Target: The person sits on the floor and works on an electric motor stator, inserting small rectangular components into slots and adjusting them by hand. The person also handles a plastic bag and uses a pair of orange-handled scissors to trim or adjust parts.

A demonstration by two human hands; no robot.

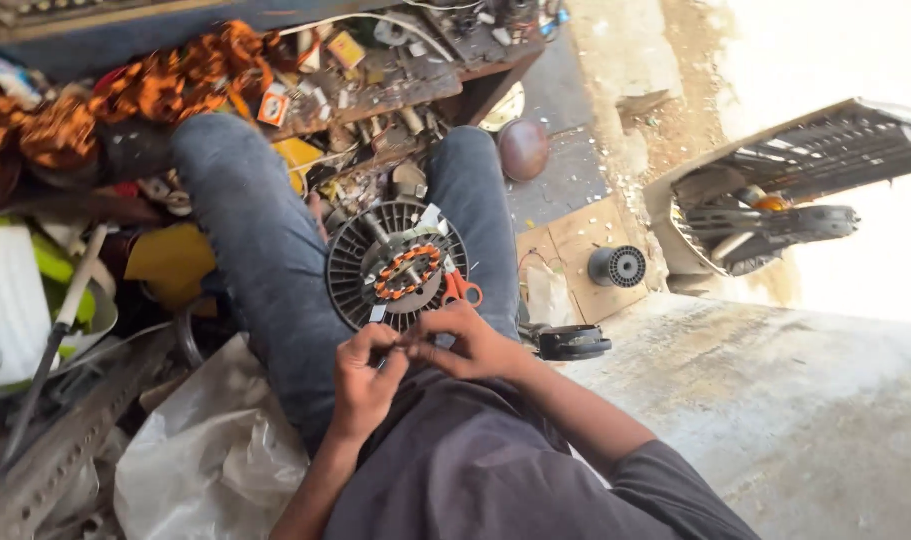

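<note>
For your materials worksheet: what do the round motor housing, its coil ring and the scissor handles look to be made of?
Housing: probably dark moulded plastic or cast metal, matt, with radial ribs. Coil ring: copper wire, judging by its shiny orange windings. Scissor handles: orange plastic, smooth loops.

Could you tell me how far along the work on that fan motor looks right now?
Done: the round black housing lies opened on the lap, its copper windings exposed. In hand: the left hand and right hand meet just below it, pinching something too small to identify. Left: orange-handled pliers rest beside the housing, which is not closed up.
</note>
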